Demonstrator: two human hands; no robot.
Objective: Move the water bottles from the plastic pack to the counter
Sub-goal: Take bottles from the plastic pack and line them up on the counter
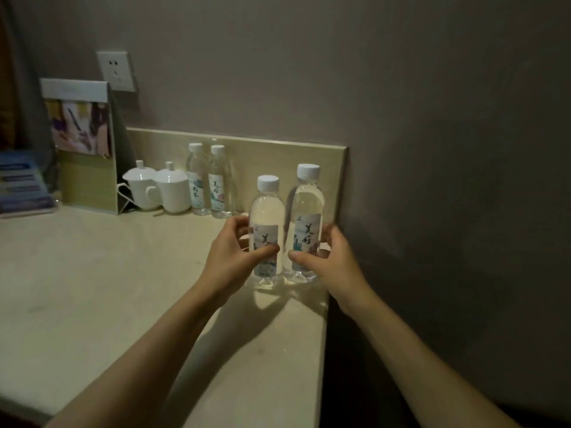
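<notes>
Two water bottles stand at the right end of the counter (92, 273), near its front-right corner and just short of the backsplash (278, 152). The left hand (230, 257) is closed about the left bottle (267, 230), thumb across the label and fingers wrapped behind; the right hand (333, 257) is closed likewise about the right bottle (306, 220). The two bottles stand upright, just beside each other; whether they touch cannot be told. Their bases appear to be on or just above the surface, though the dim light and glare beneath them leave contact uncertain. Two more bottles (207, 180) already stand against the backsplash, beside two lidded white cups (157, 188) and a standing card (83, 143). The plastic pack is not in view. Judgement: the step in hand is setting this pair down. To do it well, each base should be seated flat before either grip loosens, the right bottle kept clear of the counter's side edge, and the fingers opened outward, away from the neighbouring bottle, so that neither is nudged over. Clear, full bottles of this kind should stand steady once flat.
</notes>
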